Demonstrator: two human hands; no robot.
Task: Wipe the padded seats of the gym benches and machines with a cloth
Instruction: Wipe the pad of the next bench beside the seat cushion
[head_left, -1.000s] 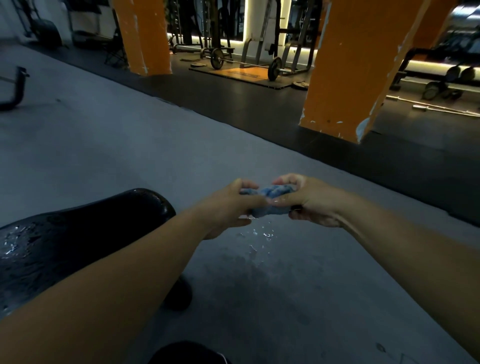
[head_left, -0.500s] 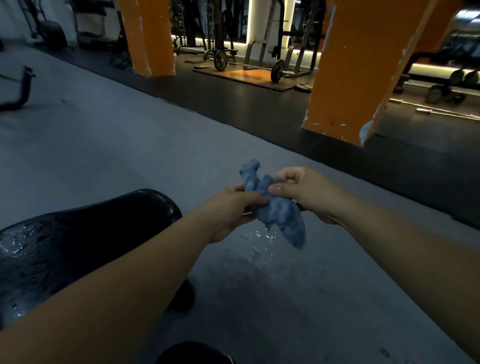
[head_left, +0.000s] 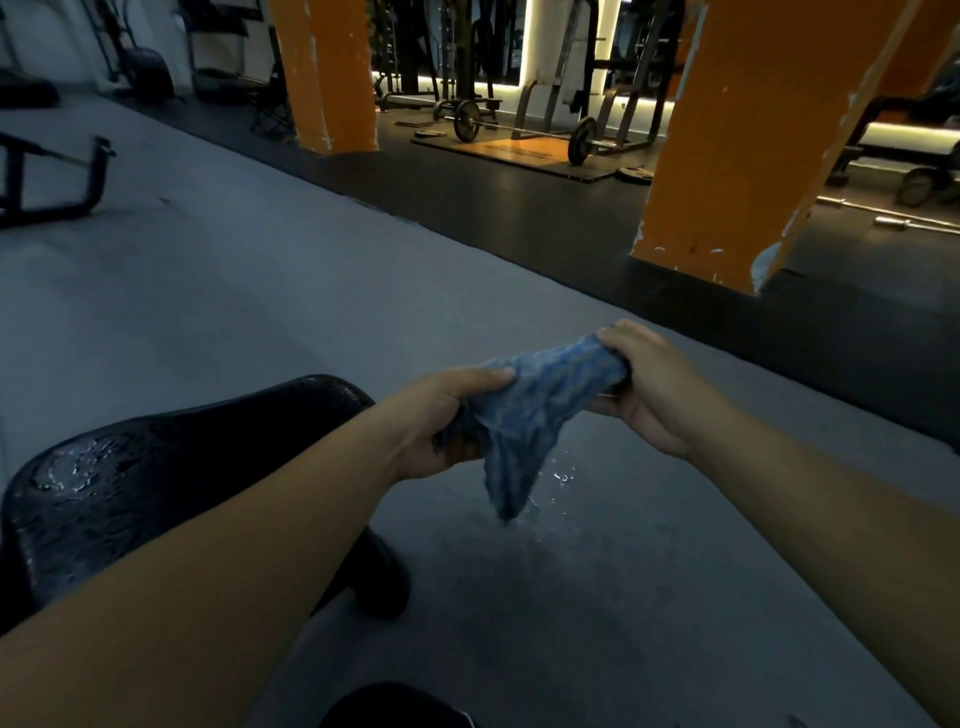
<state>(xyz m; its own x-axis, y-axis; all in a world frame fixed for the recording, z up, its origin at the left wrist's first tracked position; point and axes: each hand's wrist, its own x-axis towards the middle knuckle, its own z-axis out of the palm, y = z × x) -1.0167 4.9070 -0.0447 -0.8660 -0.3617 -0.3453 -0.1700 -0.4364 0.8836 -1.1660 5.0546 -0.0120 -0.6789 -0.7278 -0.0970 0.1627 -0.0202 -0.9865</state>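
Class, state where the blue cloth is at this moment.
In the head view, the blue cloth hangs just right of centre, gripped between the left hand and right hand, right of the black padded seat.

Nubbly blue cloth (head_left: 540, 405); glossy, wet black padded seat (head_left: 171, 467); matt grey floor (head_left: 260, 312).

Commercial gym. Far centre: loaded barbell (head_left: 519, 126) on a lifting platform (head_left: 519, 150) w/ steel racks (head_left: 621, 111) behind. Loose bar (head_left: 893, 222) on dark rubber floor (head_left: 519, 218), far right. Black padded seat (head_left: 156, 467) near left; orange pillars (head_left: 753, 130) btwn zones.
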